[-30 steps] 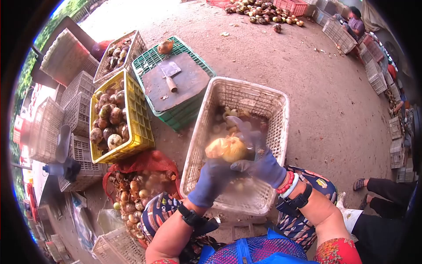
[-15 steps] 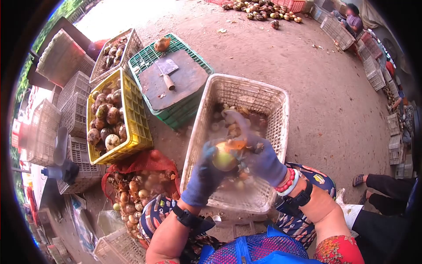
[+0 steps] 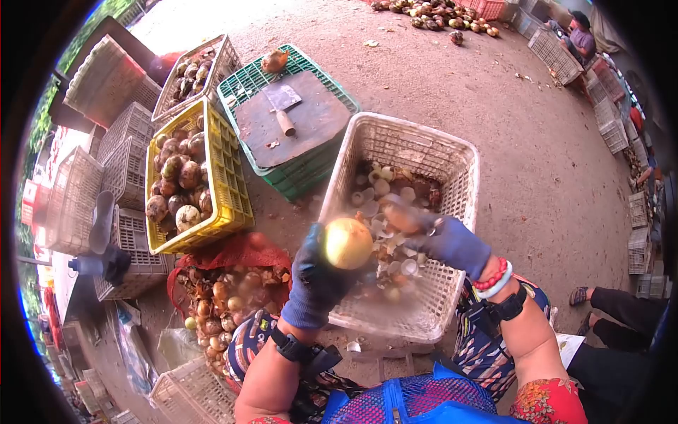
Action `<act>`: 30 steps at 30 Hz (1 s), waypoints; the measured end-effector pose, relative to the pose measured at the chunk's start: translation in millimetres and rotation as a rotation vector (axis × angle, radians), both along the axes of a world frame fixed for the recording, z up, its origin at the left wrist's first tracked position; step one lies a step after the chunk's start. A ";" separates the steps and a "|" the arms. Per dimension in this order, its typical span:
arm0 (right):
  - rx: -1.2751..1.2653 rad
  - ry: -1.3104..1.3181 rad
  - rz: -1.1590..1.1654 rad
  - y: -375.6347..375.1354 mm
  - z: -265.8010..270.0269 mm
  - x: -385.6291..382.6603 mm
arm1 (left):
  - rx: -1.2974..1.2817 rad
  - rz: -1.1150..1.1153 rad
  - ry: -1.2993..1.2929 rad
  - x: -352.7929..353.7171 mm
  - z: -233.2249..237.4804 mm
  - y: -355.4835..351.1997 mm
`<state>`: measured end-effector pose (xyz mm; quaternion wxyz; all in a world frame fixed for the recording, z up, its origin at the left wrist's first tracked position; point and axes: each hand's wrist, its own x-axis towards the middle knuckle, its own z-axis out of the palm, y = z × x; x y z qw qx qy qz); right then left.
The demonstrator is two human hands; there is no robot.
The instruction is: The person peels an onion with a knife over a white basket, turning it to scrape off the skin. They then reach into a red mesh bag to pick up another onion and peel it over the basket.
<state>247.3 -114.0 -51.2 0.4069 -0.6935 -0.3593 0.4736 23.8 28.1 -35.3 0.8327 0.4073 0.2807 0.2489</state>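
Two blue-gloved hands at centre frame: the left hand (image 3: 316, 274) grips a round yellow peeled fruit (image 3: 348, 243) over the white plastic basket (image 3: 406, 145); the right hand (image 3: 450, 244), just beside, is too blurred to tell its grip.

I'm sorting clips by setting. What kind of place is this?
Probably an open-air fruit-processing yard: a yellow plastic crate full of brownish round fruit, a steel cleaver on a wooden board over a green plastic crate, and a blue-gloved left hand gripping a peeled pale-yellow round fruit.
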 end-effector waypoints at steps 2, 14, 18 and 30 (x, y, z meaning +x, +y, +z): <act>-0.322 -0.747 0.212 0.5 6.1 -10.0 | 0.991 0.014 0.304 3.4 23.9 1.3; 0.373 -0.555 -0.028 9.5 20.6 -25.9 | -0.025 -0.177 -0.081 -1.1 16.5 8.3; 0.388 -0.614 0.038 6.3 30.9 -43.5 | 0.043 -0.277 -0.005 -0.5 17.9 11.6; 0.272 -0.930 0.184 4.4 21.3 -46.2 | 0.098 -0.282 0.238 9.8 19.9 -7.0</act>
